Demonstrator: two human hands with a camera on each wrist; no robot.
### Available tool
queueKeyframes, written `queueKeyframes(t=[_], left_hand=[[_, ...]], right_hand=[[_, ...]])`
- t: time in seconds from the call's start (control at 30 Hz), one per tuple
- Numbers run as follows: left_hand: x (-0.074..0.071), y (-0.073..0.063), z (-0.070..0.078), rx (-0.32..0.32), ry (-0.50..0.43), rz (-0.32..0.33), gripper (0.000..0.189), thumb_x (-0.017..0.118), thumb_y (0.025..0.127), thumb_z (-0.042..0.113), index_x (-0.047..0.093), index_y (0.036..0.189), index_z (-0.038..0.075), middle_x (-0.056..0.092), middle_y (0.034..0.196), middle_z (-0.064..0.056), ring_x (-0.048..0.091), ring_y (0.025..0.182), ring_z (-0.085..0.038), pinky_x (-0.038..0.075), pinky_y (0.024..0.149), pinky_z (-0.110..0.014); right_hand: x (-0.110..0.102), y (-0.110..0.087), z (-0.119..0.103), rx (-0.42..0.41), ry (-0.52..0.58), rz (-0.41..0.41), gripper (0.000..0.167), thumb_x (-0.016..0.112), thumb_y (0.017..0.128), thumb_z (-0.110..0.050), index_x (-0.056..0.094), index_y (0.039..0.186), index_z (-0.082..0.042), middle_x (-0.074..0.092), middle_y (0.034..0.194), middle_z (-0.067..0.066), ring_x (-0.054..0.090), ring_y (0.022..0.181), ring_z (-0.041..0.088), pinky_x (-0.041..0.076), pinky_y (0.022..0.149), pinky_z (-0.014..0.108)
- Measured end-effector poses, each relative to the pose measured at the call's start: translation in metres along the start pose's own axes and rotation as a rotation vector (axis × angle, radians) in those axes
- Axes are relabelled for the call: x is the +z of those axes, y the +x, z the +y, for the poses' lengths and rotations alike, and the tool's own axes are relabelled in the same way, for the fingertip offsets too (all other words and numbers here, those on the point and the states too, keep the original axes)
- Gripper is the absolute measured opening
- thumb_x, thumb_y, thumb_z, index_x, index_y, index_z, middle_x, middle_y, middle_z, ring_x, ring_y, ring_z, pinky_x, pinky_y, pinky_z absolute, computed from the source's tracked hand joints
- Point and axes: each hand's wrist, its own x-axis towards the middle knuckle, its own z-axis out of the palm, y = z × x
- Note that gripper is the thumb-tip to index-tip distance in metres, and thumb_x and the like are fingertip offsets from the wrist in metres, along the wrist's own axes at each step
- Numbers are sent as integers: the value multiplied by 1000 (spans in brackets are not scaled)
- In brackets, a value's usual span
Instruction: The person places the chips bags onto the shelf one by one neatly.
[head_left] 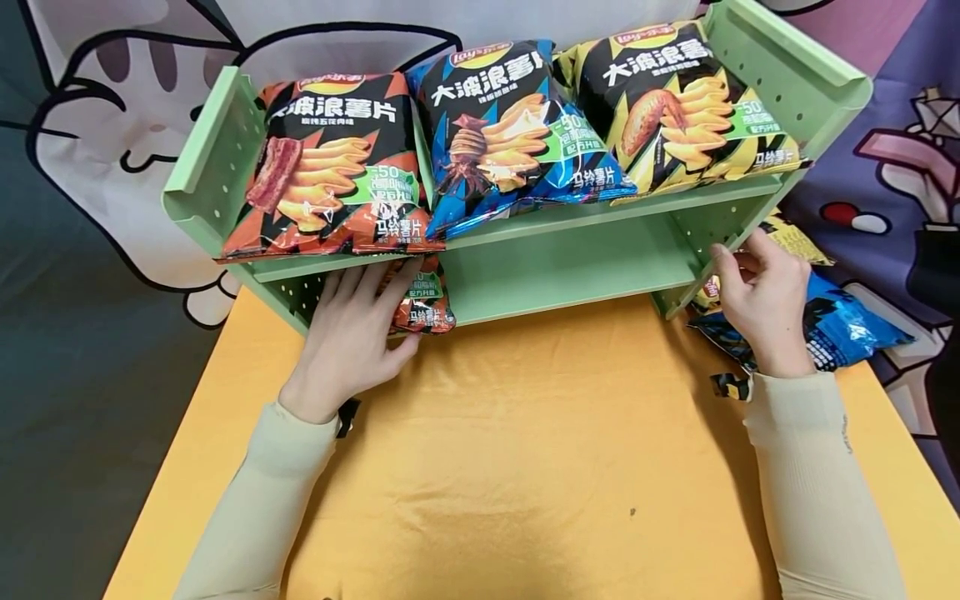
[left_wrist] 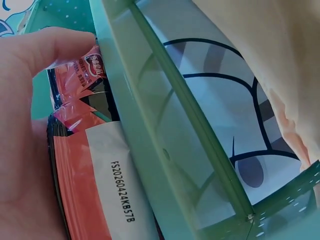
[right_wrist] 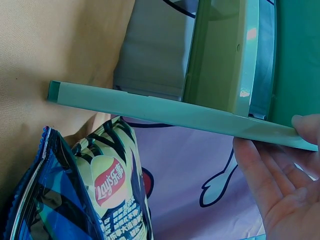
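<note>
My left hand (head_left: 348, 342) reaches under the upper tier of a green two-tier rack (head_left: 570, 279), at its left end. Its fingers lie extended over a red bag of potato chips (head_left: 427, 304) on the lower tier, partly hiding it; the thumb points off to the right. Close up in the left wrist view, the red bag (left_wrist: 82, 185) lies against the palm, beside a green board. At the other end, my right hand (head_left: 768, 296) pinches the edge of the rack's right side panel (right_wrist: 175, 115), thumb on one face and fingers on the other.
Three large chip bags, red (head_left: 330, 167), blue (head_left: 510, 133) and yellow (head_left: 675, 104), lean in a row on the upper tier. Outside the right panel, another blue bag (head_left: 855, 321) and yellow bag (head_left: 798, 237) lie on the orange-covered table (head_left: 510, 467). A patterned cloth (head_left: 150, 183) hangs behind.
</note>
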Motion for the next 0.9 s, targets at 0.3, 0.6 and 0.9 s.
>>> queueKeyframes(t=[0.3,0.6,0.9], left_hand=[[-7,-6,6,84,-71,104,76,61,90,52,46,157,18,52,150,-15,49,134,-42,34,115,-58],[-22,-12,22,188,-300,579,49,65,91,40,75,118,0,75,113,-15,70,98,-36,52,84,-52],[-40,-4,33,119,-396,1054,39,66,89,37,71,90,-2,70,78,-19,56,64,-40,40,60,-51]], right_hand=[[0,-1,3,-2,0,-2,25,68,96,-14,76,119,-7,77,98,26,55,76,-30,37,64,-1],[-1,0,2,-9,4,-4,26,68,96,-13,76,119,-6,77,99,26,55,77,-31,38,64,-1],[-1,0,2,-14,7,-1,25,68,96,-16,77,117,-6,78,99,24,55,80,-31,39,67,-2]])
